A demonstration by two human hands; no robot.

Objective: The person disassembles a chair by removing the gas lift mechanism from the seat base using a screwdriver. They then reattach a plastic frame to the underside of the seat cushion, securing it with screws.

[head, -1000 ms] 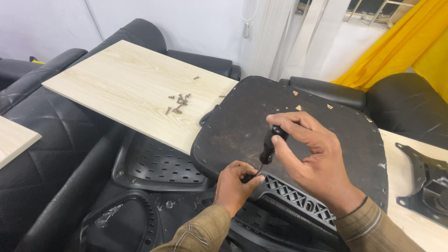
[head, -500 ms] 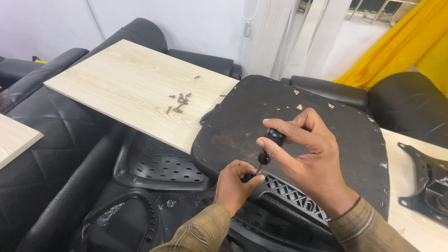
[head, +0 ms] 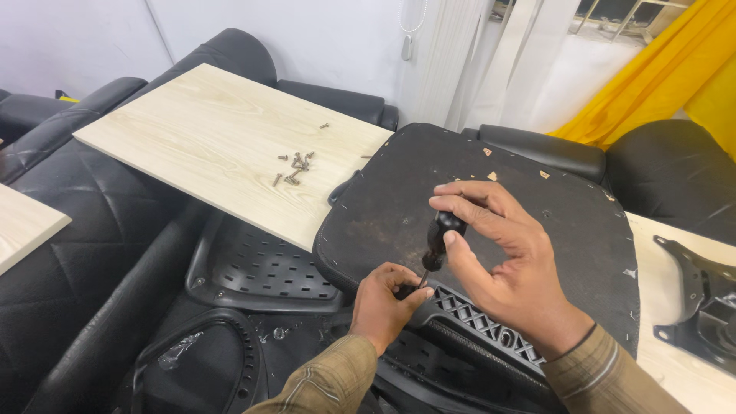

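A black upturned chair seat [head: 529, 222] lies in front of me, its fabric underside stapled at the rim. My right hand [head: 506, 261] grips the black handle of a screwdriver [head: 438, 239], whose shaft points down at the seat's front edge. My left hand [head: 383, 307] pinches at the screwdriver's tip, fingers closed around a small part I cannot make out, beside a black latticed plastic bracket [head: 479, 322].
A light wooden board [head: 192, 146] rests across black armchairs at left and carries several loose screws [head: 295, 165]. A perforated black plastic panel [head: 261, 268] lies below it. A black metal chair base plate [head: 701, 307] sits at right on another board. Yellow curtain behind.
My right hand has shifted its fingers on the screwdriver handle, turning it slightly. My left hand stays at the tip.
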